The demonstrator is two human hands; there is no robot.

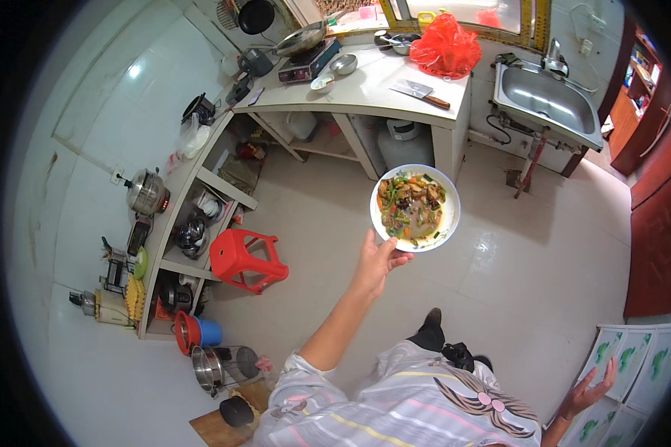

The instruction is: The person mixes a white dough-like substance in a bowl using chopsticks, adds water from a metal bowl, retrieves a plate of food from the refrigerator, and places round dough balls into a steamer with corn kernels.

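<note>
My left hand (377, 260) grips the near rim of a white plate (452, 215) with a blue edge, its thumb on top and fingers beneath. On the plate lies a cooked dish (411, 207) of meat pieces, green and orange vegetables and brown sauce. The plate is held out over the tiled floor (492, 268), in front of the counter. At the lower right my right hand (590, 388) is raised with its fingers apart and holds nothing. It is nearest to a white cabinet (604, 352) with green patterned panels.
A cleaver (419, 92), a red plastic bag (446, 47), steel bowl (344, 64) and wok (302, 40) on a stove stand on the white counter (369, 95). A steel sink (548, 95) is at right. A red stool (249, 260) stands on the floor at left, near a blue bucket (208, 332).
</note>
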